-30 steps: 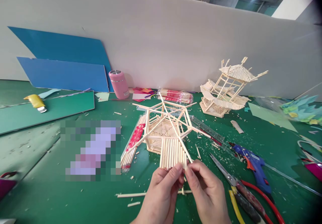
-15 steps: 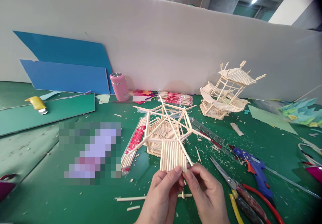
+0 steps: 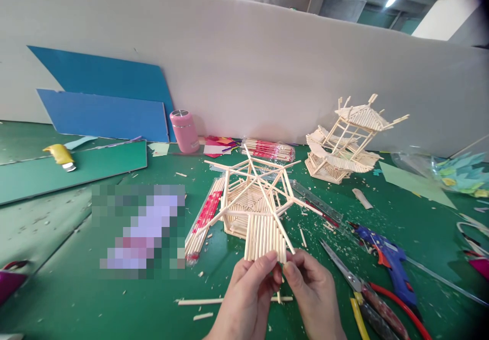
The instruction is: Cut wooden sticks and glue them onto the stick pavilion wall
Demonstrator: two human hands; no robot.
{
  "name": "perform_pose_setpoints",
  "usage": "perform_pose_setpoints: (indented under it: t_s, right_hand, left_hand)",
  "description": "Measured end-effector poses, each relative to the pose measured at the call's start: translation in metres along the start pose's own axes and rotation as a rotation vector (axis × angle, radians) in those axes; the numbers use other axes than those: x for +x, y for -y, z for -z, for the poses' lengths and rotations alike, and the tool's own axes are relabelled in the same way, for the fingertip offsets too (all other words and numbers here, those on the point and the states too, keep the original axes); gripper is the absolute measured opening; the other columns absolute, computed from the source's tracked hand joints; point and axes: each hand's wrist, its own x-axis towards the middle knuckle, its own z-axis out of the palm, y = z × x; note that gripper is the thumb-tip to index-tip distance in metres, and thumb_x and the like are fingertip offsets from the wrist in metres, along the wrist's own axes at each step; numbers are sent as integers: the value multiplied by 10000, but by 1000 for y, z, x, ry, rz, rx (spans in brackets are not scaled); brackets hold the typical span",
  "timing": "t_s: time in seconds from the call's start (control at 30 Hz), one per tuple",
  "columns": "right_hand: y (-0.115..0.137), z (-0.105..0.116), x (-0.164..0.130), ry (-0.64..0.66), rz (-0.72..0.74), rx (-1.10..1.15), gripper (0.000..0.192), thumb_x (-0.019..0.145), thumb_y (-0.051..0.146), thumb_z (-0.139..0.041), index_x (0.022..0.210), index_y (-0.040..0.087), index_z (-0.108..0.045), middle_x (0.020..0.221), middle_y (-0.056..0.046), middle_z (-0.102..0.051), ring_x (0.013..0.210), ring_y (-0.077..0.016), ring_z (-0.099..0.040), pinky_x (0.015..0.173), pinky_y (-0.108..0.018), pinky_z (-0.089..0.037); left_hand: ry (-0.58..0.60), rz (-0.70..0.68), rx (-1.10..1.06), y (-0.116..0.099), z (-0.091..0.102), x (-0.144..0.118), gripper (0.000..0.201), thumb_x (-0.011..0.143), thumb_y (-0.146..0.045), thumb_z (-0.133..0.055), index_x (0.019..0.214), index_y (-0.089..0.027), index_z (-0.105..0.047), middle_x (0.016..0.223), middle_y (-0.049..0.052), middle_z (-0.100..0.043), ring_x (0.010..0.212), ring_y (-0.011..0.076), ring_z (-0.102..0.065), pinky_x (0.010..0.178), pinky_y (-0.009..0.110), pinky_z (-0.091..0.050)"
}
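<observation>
A small pavilion frame built of thin wooden sticks [image 3: 250, 197] stands on the green table, with long sticks radiating from its open top. From its near side slopes a panel of sticks laid side by side [image 3: 263, 235]. My left hand [image 3: 248, 291] is closed on the lower edge of this panel, thumb on top and fingers underneath. Close beside it, my right hand [image 3: 315, 291] pinches a wooden stick at the panel's lower right corner. The fingertips mostly hide that stick. A loose stick [image 3: 200, 302] lies on the table, passing behind my left hand.
A blue glue gun [image 3: 389, 258], scissors [image 3: 344, 268] and red-handled pliers [image 3: 401, 299] lie right. A finished-looking stick pavilion [image 3: 344, 141] stands behind. Bagged sticks [image 3: 206, 218] flank the frame on the left. A pink flask [image 3: 184, 132] stands near the wall; offcuts litter the table.
The whole view has shifted slightly, so things appear a little farther right. Both hands stay at the panel's lower edge; my right thumb has slid down slightly.
</observation>
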Motion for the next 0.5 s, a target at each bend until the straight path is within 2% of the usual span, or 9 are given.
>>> perform_pose_setpoints:
  t_s: [0.27,0.5]
  right_hand:
    - [2,-1,4,30,4,20,284,743,404,-627,592,185,-526,525,13,-567,482,-114,-489,458,-206,-422]
    - [-1,0,5,48,-20,28,317,736,446,-622,596,179,-523,530,17,-556,492,-108,-483,467,-197,-413]
  left_hand:
    - [-6,4,16,-3,-5,-1,197,669,-197,-702,497,-123,-641,549,10,-537,597,128,-474,615,246,-366]
    - [23,5,29,-3,-4,1,188,705,-206,-673,545,-107,-678,562,26,-561,595,121,-470,618,239,-367]
